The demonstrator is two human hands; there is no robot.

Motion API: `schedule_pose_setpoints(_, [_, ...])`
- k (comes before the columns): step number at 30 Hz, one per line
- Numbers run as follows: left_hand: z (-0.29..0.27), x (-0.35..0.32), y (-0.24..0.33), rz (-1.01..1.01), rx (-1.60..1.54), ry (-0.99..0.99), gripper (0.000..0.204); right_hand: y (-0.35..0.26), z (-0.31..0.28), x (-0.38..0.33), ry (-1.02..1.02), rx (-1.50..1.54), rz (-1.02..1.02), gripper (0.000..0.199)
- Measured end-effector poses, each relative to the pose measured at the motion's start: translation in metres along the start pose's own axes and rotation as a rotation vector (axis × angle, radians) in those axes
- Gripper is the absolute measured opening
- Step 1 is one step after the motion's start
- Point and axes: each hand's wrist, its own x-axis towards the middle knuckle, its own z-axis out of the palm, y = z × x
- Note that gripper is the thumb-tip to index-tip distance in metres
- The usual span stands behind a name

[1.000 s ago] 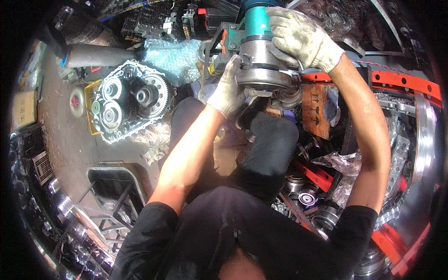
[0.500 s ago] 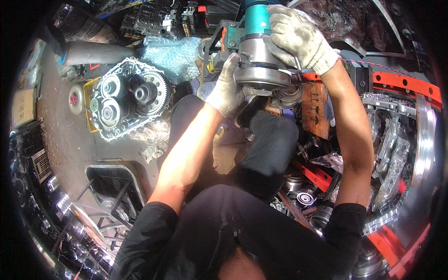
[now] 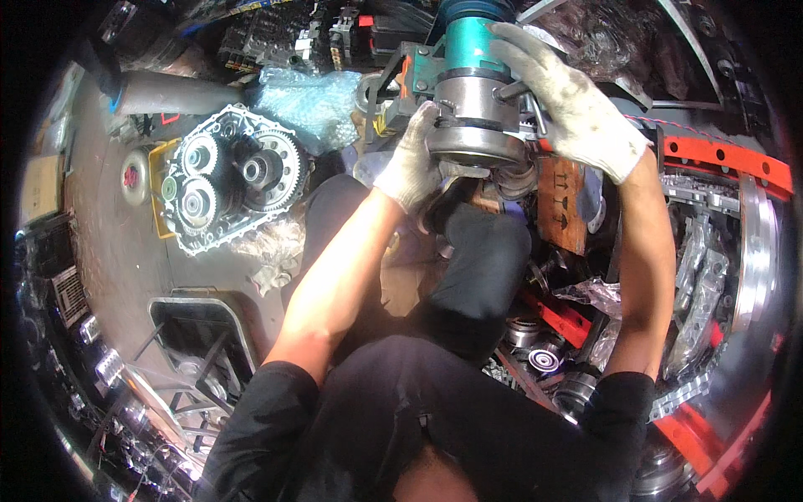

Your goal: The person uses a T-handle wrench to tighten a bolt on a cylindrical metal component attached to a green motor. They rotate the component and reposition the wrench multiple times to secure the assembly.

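Note:
My left hand (image 3: 410, 167), in a pale work glove, grips the left side of a round steel disc-shaped part (image 3: 477, 147), thumb up along its edge. The fingers below it are partly hidden. That part sits against a steel chuck (image 3: 468, 100) on the front of a teal cylindrical machine body (image 3: 477, 43). On the chuck's right side sticks out a metal T-bar key (image 3: 538, 113). Beside it my gloved right hand (image 3: 577, 109) is open, fingers stretched toward the teal body, palm near the key. Whether it touches the key, I cannot tell.
A gearbox housing with several gears (image 3: 234, 180) lies to the left, near bubble wrap (image 3: 309, 100). A black tray (image 3: 205, 301) stands lower left. On the right are an orange metal rack beam (image 3: 723, 156), a wooden block (image 3: 560, 201) and wrapped metal parts (image 3: 698, 293).
My right hand has moved right and slightly down from the chuck, its fingers opening out, so the T-bar key shows. My left hand stays at the disc-shaped part.

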Motion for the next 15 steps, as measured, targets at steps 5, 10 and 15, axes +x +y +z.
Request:
schedule_pose_setpoints(5, [-0.002, 0.003, 0.0, -0.023, -0.067, -0.022, 0.091, -0.015, -0.006, 0.003, 0.078, -0.004, 0.197, 0.078])
schedule_pose_setpoints(10, [0.0, 0.001, -0.001, 0.003, 0.008, 0.019, 0.093, -0.012, 0.053, 0.01, -0.129, -0.317, 0.557, 0.039])
schedule_pose_setpoints(15, [-0.004, 0.004, -0.002, 0.003, 0.007, 0.034, 0.093, 0.01, 0.072, 0.004, 0.135, -0.569, 0.274, 0.028])
